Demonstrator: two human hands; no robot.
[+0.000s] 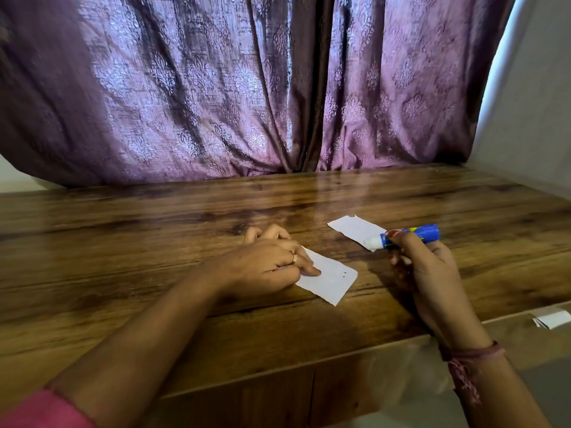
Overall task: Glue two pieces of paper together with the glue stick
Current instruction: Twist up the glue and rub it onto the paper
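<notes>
Two white paper pieces lie on the wooden table (154, 230). The nearer paper (332, 281) has small dark marks and is pinned flat by the fingertips of my left hand (268, 264). The farther paper (353, 228) lies to the right and behind it. My right hand (423, 264) grips a blue glue stick (408, 236), uncapped, held sideways. Its white tip (372, 241) points left and hovers over the near corner of the farther paper; contact cannot be judged.
A purple patterned curtain (247, 88) hangs right behind the table's far edge. A grey wall (531, 118) bounds the right side. A folded white paper scrap (551, 318) lies below the table's front right edge. The table's front edge runs diagonally beneath my forearms.
</notes>
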